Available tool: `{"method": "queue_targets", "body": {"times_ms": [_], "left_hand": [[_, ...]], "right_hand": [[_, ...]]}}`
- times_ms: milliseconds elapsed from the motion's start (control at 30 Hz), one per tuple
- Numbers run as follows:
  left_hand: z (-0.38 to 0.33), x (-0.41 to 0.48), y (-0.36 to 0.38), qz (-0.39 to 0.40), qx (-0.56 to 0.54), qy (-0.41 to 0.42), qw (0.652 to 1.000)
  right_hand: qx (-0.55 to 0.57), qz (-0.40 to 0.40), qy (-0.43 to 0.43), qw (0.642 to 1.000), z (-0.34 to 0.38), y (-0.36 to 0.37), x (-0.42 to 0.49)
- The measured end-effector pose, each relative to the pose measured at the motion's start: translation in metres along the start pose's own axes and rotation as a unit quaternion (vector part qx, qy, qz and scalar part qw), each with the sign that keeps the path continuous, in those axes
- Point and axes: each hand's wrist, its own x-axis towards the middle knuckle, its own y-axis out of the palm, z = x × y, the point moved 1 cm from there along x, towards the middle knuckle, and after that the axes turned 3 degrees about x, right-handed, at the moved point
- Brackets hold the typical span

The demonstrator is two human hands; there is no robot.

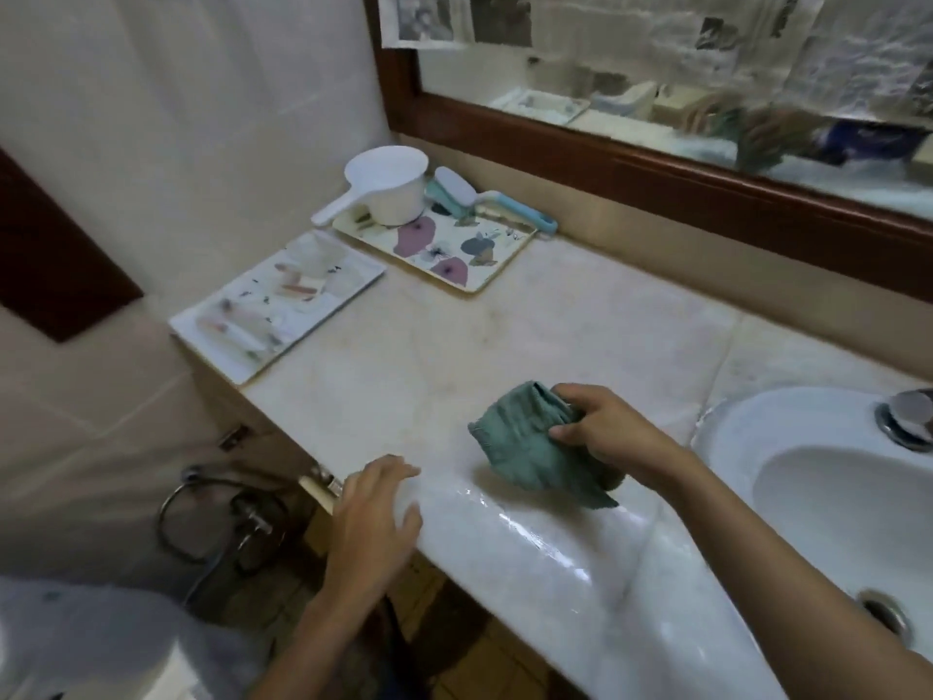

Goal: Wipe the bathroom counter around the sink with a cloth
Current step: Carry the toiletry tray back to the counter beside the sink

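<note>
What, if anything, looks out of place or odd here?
Nothing looks spilled or broken. The brush lies askew, its handle overhanging the floral tray, and newspaper sheets cover the mirror. The counter shines wet along its front edge near the cloth.

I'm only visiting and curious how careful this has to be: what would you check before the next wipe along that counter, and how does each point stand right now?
1. Grip on the cloth: the right hand holds the green cloth, which is bunched. Ok.
2. Cloth meets the counter: its lower fold lies on the marble. Ok.
3. Other hand out of the way: the left hand rests on the front edge, apart from the cloth. Ok.
4. Whole surface reachable: the floral tray and the white tray cover the far left part. Not ok.
5. Cloth damp enough: cannot tell.
</note>
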Motion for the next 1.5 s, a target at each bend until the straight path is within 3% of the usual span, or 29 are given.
{"method": "queue_targets", "body": {"times_ms": [100,200,300,400,467,567,667,733,900,1000,1100,1233,1500], "left_hand": [[0.045,0.039,-0.015,0.006,0.022,0.005,1.000],[0.080,0.068,-0.025,0.037,0.048,0.044,0.997],[0.095,0.086,-0.033,0.079,0.067,0.083,0.991],[0.099,0.092,-0.037,0.095,0.050,0.113,0.988],[0.104,0.097,-0.038,0.100,0.024,0.126,0.987],[0.116,0.106,-0.045,0.087,-0.055,0.126,0.987],[0.131,0.121,-0.069,0.001,-0.164,0.044,0.986],[0.148,0.132,-0.092,-0.070,-0.211,-0.065,0.973],[0.200,0.172,-0.139,-0.223,-0.257,-0.285,0.896],[0.221,0.193,-0.145,-0.214,-0.288,-0.370,0.857],[0.232,0.202,-0.138,-0.175,-0.325,-0.393,0.842],[0.232,0.204,-0.128,-0.118,-0.303,-0.399,0.857],[0.228,0.199,-0.133,-0.164,-0.361,-0.426,0.813]], "right_hand": [[-0.017,0.033,0.029,0.999,0.032,0.027,0.070],[-0.163,0.001,0.061,0.985,0.045,0.054,0.128],[-0.356,-0.096,0.094,0.925,0.045,0.076,0.147],[-0.449,-0.194,0.100,0.866,0.049,0.095,0.146],[-0.441,-0.218,0.088,0.866,0.059,0.104,0.148],[-0.371,-0.212,0.030,0.904,0.077,0.125,0.161],[-0.289,-0.158,-0.052,0.943,0.098,0.152,0.190],[-0.244,-0.131,-0.082,0.957,0.119,0.169,0.216],[-0.259,-0.133,-0.150,0.945,0.173,0.196,0.297],[-0.285,-0.146,-0.136,0.938,0.192,0.202,0.344],[-0.298,-0.154,-0.091,0.938,0.195,0.206,0.372],[-0.309,-0.174,-0.041,0.934,0.187,0.209,0.378],[-0.318,-0.242,0.049,0.915,0.159,0.210,0.339]]}}
